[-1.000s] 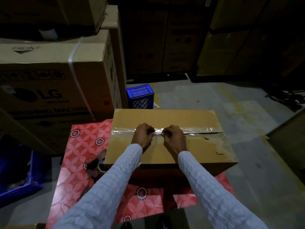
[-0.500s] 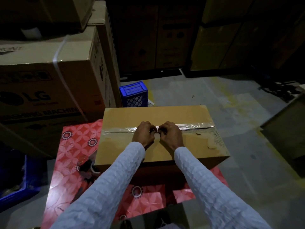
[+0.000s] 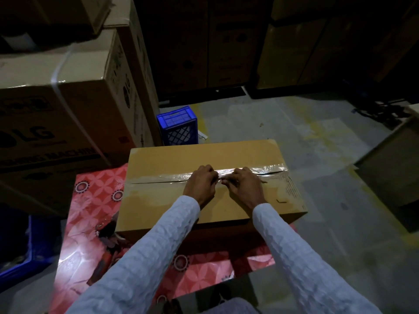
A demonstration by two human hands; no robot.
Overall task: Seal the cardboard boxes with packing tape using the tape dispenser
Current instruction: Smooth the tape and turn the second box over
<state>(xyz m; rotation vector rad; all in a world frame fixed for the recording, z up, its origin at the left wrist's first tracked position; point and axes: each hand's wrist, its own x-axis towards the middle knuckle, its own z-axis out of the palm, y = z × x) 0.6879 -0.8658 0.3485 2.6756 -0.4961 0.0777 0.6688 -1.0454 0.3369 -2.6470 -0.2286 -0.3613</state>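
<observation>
Compared with a moment ago the clear tape [image 3: 267, 168] is gone from the left half of the seam, where bare cardboard and the open slit show, and the hands sit a touch further right on the lid. The head has also dipped, so the whole scene sits lower and closer.

Both hands are curled up tight, knuckles up, almost touching each other at the middle of the cardboard box [image 3: 204, 209]. The left hand [image 3: 200, 184] and the right hand [image 3: 243, 188] each pinch the bunched-up strip of tape right between them, fingertips hidden under the knuckles. From the right hand the tape runs flat along the seam out to the right edge of the box, wrinkly and shiny.

The box sits on a red patterned mat [image 3: 95, 223] over the desk, more or less dead centre in view. Something dark peeks out at the box's near left corner, too murky to tell what it is.

Off to the left there's a big stacked carton [image 3: 68, 123] with LG printed on it, and a blue crate [image 3: 178, 125] stands on the floor just beyond the box.
</observation>
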